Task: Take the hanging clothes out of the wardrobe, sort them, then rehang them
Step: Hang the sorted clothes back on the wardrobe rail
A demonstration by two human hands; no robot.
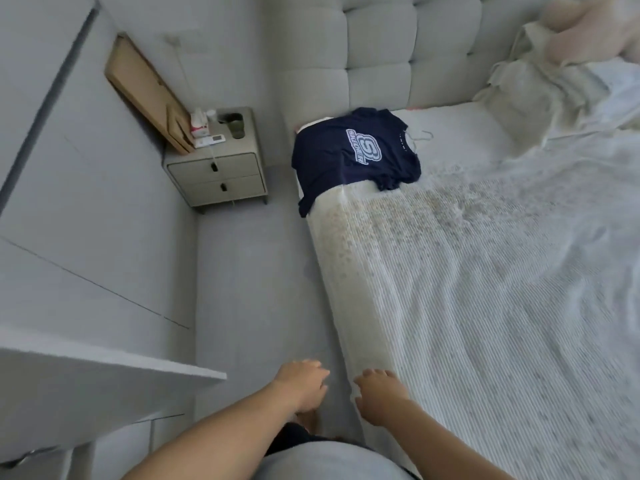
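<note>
clothes: only one piece is showing, a navy t-shirt with a pale logo, lying on the near corner of the bed up by the headboard, with one edge drooping over the mattress side toward the floor.
wardrobe: pale flat panels are filling the left side of the view, with an open door edge jutting out low on the left; whether anything is hanging inside cannot be told.
board: a long wooden board is leaning against the wall, its foot resting on the bedside table.
bedside table: a two-drawer unit is standing between the wardrobe side and the bed, carrying a dark cup, a small box and a white remote-like item, too blurred to name surely.
left hand: the left hand is hanging over the floor strip beside the bed, fingers loosely curled, gripping nothing.
right hand: the right hand is hovering just at the bed's edge, fingers relaxed and slightly spread, holding nothing; whether it is touching the cover cannot be told.
hanger: a thin white hanger hook is poking out at the t-shirt's neck.
bed cover: a white ribbed cover is lying rumpled toward the right.
pillows: cream and pink pillows are piling at the far right against the tufted headboard.
</note>
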